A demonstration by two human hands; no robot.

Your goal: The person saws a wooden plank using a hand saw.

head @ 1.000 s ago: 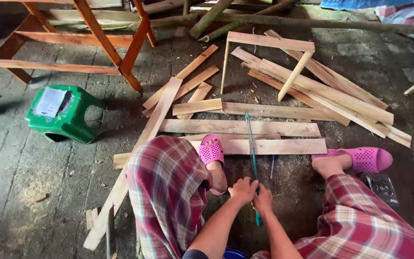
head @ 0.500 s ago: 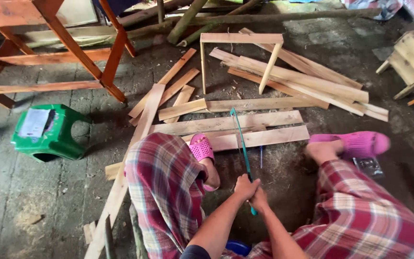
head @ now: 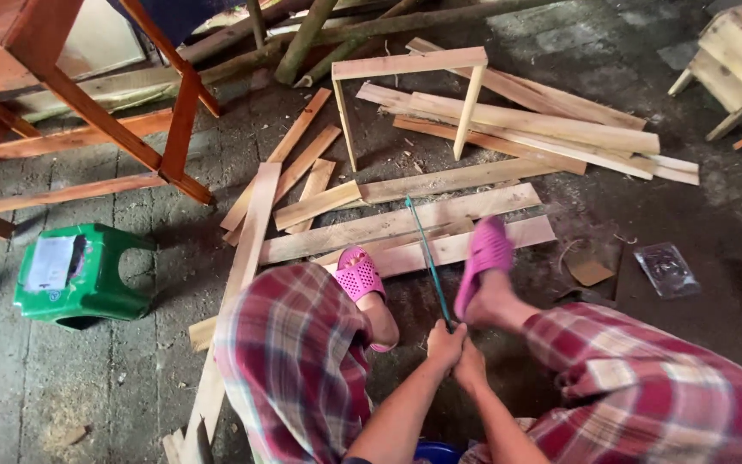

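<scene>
Since the earlier frame, the right foot [head: 484, 268] has swung in onto the plank [head: 440, 251]. Left hand [head: 445, 344] and right hand [head: 471, 364], pressed together, clasp the saw [head: 428, 258] slanting over the plank between both feet.

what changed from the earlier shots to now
The right foot in its pink sandal swung in from far out to the side and now rests on the planks beside the thin green saw blade. The camera view also shifted. Both hands, left hand and right hand, stay clasped together on the saw's near end, the left sandal stays on the plank, and the green stool is unmoved.
</scene>
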